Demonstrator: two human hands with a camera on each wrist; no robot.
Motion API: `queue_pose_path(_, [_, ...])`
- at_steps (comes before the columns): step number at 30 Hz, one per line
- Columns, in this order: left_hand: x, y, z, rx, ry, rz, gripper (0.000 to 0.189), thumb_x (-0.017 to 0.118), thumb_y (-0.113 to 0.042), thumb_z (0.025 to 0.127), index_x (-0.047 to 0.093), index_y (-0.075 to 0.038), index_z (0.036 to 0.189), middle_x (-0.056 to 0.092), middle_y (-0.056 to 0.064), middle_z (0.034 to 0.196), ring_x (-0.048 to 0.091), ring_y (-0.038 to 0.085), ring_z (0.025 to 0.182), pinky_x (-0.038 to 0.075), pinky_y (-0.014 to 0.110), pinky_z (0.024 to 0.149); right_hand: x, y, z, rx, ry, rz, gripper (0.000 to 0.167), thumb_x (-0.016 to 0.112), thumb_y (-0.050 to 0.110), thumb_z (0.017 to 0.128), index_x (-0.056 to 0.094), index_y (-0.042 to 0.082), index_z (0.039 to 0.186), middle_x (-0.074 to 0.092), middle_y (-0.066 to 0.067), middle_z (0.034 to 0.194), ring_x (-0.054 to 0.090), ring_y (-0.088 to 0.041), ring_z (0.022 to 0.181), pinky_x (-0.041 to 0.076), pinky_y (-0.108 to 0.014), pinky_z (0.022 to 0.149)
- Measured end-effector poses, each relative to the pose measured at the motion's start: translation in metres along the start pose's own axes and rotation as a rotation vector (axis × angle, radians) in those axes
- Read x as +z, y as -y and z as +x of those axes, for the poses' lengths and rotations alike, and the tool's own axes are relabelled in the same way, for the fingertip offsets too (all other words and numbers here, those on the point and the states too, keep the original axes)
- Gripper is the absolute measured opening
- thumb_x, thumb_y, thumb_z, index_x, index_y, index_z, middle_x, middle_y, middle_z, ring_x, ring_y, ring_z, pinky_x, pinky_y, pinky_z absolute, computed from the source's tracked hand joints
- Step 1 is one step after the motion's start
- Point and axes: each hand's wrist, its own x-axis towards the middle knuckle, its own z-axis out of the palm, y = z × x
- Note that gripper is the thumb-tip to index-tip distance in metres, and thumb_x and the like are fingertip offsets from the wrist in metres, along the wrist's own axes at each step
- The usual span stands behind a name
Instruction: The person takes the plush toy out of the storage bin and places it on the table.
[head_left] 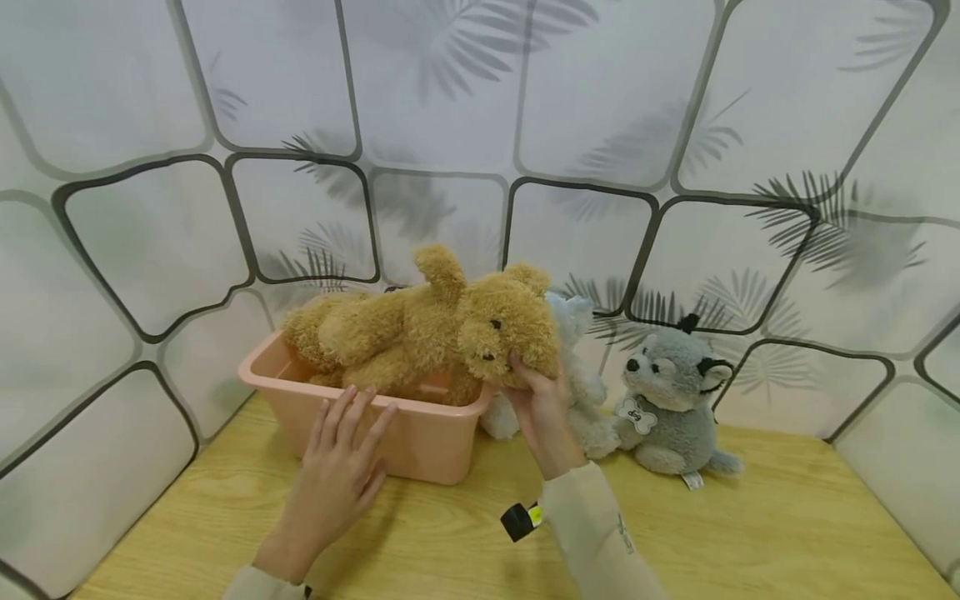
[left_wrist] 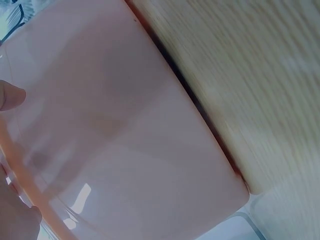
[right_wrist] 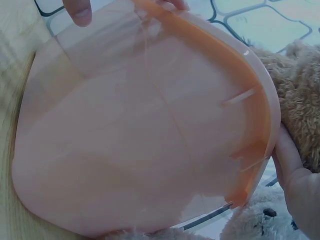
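Note:
A golden-brown teddy bear lies on its side across the top of a pink plastic tub, its head sticking out past the right rim. My right hand grips the bear's head, thumb near its face; in the right wrist view the fingers pass close beside the tub rim under the brown fur. On the tub's front rim rests my left hand, fingers extended over the edge. Its thumb lies against the outer wall in the left wrist view.
Behind my right hand sits a pale blue and white plush toy, partly hidden. A grey husky plush with a bone-shaped tag stands to its right. The wooden tabletop meets patterned curtain-like walls at the back and sides.

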Motion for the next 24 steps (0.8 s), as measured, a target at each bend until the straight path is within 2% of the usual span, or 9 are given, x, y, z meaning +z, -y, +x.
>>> queue_pose_path(3, [0.0,0.0,0.0,0.003,-0.002,0.004,0.057,0.042,-0.028,0.098,0.043,-0.005,0.15,0.036,0.028,0.153,0.033,0.05,0.139,0.014,0.06,0.121,-0.002,-0.001,-0.002,-0.014,-0.037,0.022,0.047,0.056,-0.003,0.099,0.048,0.018,0.141,0.05,-0.008,0.138,0.057,-0.026,0.122,0.053,-0.052,0.096])
queue_pose_path(12, [0.002,0.0,-0.001,0.006,-0.01,0.006,0.065,0.049,-0.025,0.089,0.043,-0.005,0.151,0.035,0.028,0.154,0.033,0.051,0.139,0.015,0.06,0.121,-0.005,0.001,-0.008,-0.046,-0.072,0.1,0.044,0.06,0.001,0.099,0.052,0.019,0.138,0.054,-0.007,0.136,0.056,-0.026,0.123,0.052,-0.049,0.096])
queue_pose_path(19, [0.001,0.0,-0.001,-0.001,0.004,0.005,0.056,0.034,-0.032,0.102,0.043,-0.005,0.151,0.038,0.029,0.151,0.034,0.051,0.138,0.016,0.061,0.12,-0.009,0.006,-0.011,-0.042,-0.079,0.129,0.041,0.063,0.009,0.099,0.054,0.022,0.138,0.054,-0.003,0.137,0.052,-0.024,0.127,0.044,-0.056,0.105])
queue_pose_path(24, [0.001,0.0,-0.001,-0.005,0.0,0.013,0.054,0.034,-0.032,0.103,0.044,-0.006,0.15,0.04,0.03,0.147,0.035,0.051,0.137,0.021,0.064,0.117,-0.011,0.013,-0.012,-0.04,-0.067,0.187,0.051,0.064,0.015,0.1,0.045,0.023,0.146,0.046,-0.003,0.145,0.044,-0.025,0.135,0.033,-0.062,0.113])
